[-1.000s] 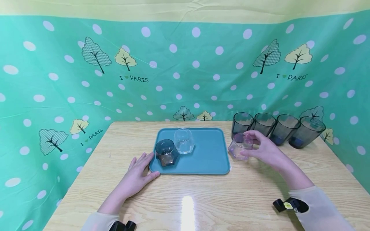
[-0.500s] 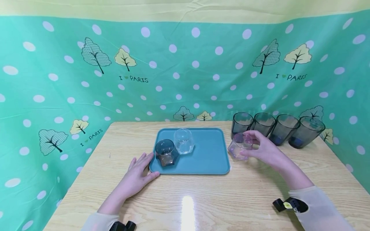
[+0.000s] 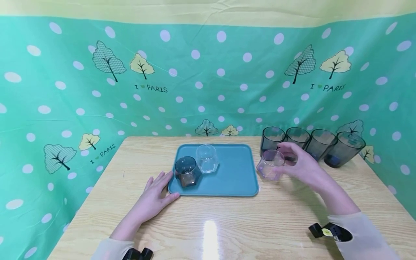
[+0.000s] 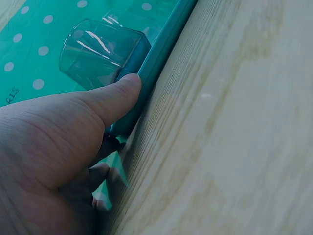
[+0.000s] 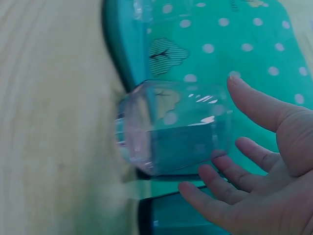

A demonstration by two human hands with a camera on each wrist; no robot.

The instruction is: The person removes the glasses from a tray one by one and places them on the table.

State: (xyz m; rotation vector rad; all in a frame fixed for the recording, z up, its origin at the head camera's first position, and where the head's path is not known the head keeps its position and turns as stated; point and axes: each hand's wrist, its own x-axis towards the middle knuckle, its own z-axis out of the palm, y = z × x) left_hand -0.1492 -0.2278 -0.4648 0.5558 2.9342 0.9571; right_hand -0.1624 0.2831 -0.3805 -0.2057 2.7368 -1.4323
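Observation:
My right hand point(image 3: 303, 166) is spread beside a clear, faintly pink glass point(image 3: 269, 168) with a faceted base. The glass stands upright on the table, just off the right edge of a blue tray point(image 3: 232, 177). In the right wrist view the thumb and fingers point toward that glass point(image 5: 176, 129), with a gap at the thumb. My left hand point(image 3: 154, 198) rests at the tray's front left corner, its thumb point(image 4: 117, 95) against the rim. On the tray's left half are a smoky dark glass point(image 3: 186, 171) and, behind it, another clear glass point(image 3: 207, 159).
Several tall dark tumblers point(image 3: 320, 144) stand in a row at the back right, close behind my right hand. The wooden table point(image 3: 247, 224) ends at a green dotted cloth point(image 3: 221, 86) hanging behind it.
The right hand has loosened its fingers from the pink-tinted glass and drawn slightly to the right. The glass stays in its place. The left hand and the tray have not moved.

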